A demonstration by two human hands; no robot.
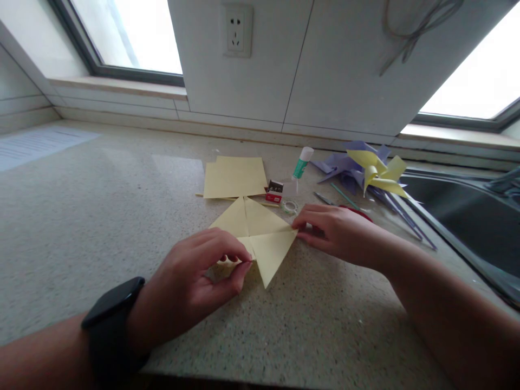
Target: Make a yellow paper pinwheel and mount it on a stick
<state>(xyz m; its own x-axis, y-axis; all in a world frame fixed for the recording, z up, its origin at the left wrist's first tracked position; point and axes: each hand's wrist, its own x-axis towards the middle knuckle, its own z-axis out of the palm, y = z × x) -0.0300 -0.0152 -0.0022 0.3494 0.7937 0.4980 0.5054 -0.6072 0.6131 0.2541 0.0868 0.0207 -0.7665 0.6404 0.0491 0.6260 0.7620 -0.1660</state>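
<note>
A square of pale yellow paper (270, 249), cut inward along lines from its corners and creased, lies on the speckled countertop in front of me. My left hand (203, 265) pinches one of its cut flaps between thumb and fingertips near the front. On the other side, my right hand (325, 227) holds the paper's right corner between thumb and fingers. Part of the sheet's left side is hidden behind my left hand. Just beyond the paper sit a roll of tape (290, 207) and a small red and black box (274, 191).
More yellow sheets (234, 177) lie behind, with a wooden stick under them. A glue stick (303, 162), scissors (325, 199) and yellow and purple pinwheels (376, 173) are to the right, beside a sink (467, 216). A printed page (40, 143) lies far left.
</note>
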